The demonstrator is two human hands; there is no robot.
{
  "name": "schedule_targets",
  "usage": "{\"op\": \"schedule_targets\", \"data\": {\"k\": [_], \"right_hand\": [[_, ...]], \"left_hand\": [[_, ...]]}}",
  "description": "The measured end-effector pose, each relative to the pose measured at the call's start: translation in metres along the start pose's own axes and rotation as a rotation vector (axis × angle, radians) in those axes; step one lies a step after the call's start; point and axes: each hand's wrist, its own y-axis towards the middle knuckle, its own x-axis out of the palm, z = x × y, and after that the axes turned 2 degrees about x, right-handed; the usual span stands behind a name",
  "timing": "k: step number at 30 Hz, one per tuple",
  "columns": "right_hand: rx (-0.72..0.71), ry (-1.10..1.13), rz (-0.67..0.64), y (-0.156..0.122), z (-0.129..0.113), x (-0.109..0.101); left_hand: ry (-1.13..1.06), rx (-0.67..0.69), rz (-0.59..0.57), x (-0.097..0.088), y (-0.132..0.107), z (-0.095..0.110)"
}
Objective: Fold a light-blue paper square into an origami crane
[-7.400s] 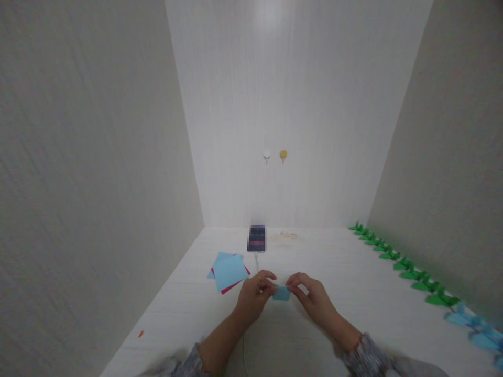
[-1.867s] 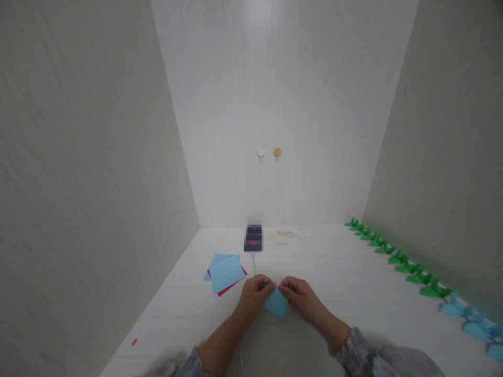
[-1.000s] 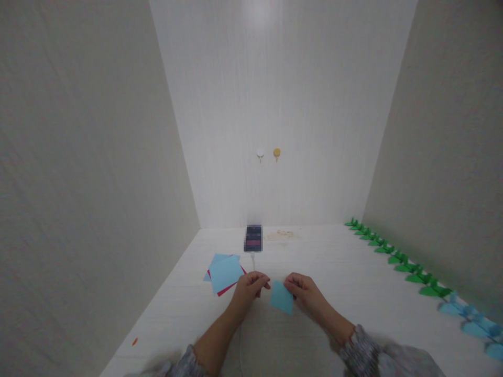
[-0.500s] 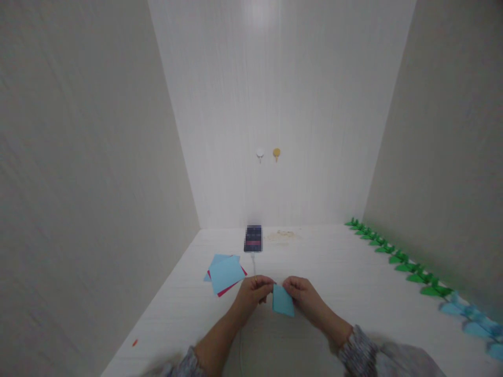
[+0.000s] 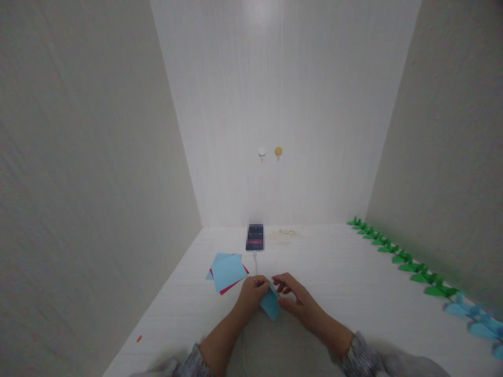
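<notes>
My left hand [image 5: 254, 293] pinches a folded piece of light blue paper [image 5: 270, 305] by its upper edge. The paper hangs tilted, its lower corner toward me. Close on its right side is my right hand [image 5: 295, 297], thumb and fingers parted, the thumb at or very near the paper's edge; whether it touches I cannot tell. A loose stack of square sheets, light blue [image 5: 229, 272] over red [image 5: 228, 289], lies on the white table to the left of my hands.
A phone [image 5: 255, 238] with a white cable [image 5: 255, 262] lies near the back wall. Folded green paper shapes [image 5: 412, 266] and blue ones [image 5: 475, 317] line the right wall. A small orange scrap [image 5: 139, 339] is at the left. Two hooks [image 5: 279, 152] are on the back wall.
My right hand has let go of the blue paper and its fingers have spread. The paper has tilted and shifted left, held in my left hand.
</notes>
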Motion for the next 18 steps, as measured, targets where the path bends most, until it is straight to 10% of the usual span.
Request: {"op": "schedule_targets", "data": {"k": [18], "right_hand": [[0.205,-0.119,0.083,0.003,0.006,-0.005]], "left_hand": [[-0.037,-0.030,-0.091,0.001,-0.003,0.006]]}}
